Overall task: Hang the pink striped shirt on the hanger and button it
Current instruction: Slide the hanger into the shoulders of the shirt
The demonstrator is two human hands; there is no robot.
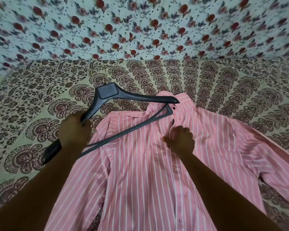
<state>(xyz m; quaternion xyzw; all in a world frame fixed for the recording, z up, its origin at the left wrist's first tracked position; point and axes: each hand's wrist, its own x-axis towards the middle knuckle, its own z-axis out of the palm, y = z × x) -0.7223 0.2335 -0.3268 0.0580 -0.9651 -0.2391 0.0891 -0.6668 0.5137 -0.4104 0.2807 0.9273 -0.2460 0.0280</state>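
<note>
- A patterned bedspread, printed with dark paisley shapes on a pale ground, is covering the whole surface beneath everything; beyond it a floral cloth with red roses on light blue is filling the top of the view.
- The pink striped shirt is lying flat on the bedspread, front side up, with its collar pointing away from the person and one sleeve trailing off toward the lower right edge.
- The dark plastic hanger is being held tilted above the shirt's collar end: one shoulder arm is reaching across the collar, its lower bar is crossing the shirt's left shoulder area, and its metal hook is pointing away over the bedspread.
- The left hand is closing around the hanger's near shoulder arm, fingers curled tight on the plastic, with that arm's end sticking out below the wrist.
- The right hand is resting on the shirt's front just below the collar, beside the button placket, fingers bunched together as if pinching the fabric; whether cloth is actually gripped between them cannot be told.
- A small dark button is showing at the collar, just beside the hanger's far tip.
</note>
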